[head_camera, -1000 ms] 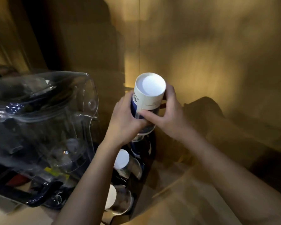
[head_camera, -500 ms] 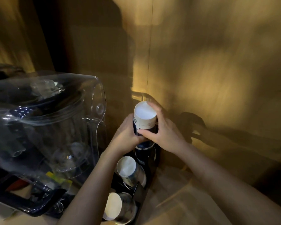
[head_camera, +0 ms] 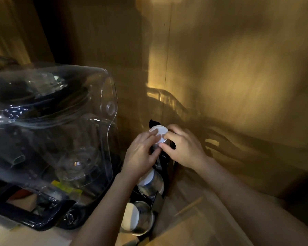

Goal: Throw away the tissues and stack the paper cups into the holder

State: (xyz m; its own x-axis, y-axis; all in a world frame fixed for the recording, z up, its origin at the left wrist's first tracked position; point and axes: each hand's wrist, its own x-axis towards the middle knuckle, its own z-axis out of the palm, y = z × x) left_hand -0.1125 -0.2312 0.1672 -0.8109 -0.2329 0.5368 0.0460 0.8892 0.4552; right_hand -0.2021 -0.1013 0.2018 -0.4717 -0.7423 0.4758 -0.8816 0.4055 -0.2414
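An upside-down paper cup (head_camera: 159, 133) shows its round white base at the far end of a black cup holder (head_camera: 164, 167) with a row of clear tubes. Only the cup's base and a little of its side show above the far tube. My left hand (head_camera: 142, 153) presses fingers on the base from the left. My right hand (head_camera: 182, 148) touches the base's right edge with its fingertips. White cup bases fill the middle tube (head_camera: 150, 180) and the near tube (head_camera: 132, 220). No tissues are in view.
A large clear plastic blender cover (head_camera: 57, 132) on a dark base (head_camera: 30, 215) stands close on the left of the holder. A wooden wall (head_camera: 220, 68) rises right behind and to the right. The light wooden counter (head_camera: 194, 228) lies at the lower right.
The cup stack has gone down into the far tube until only its base shows. Both hands have shifted from gripping its sides to pressing on its base.
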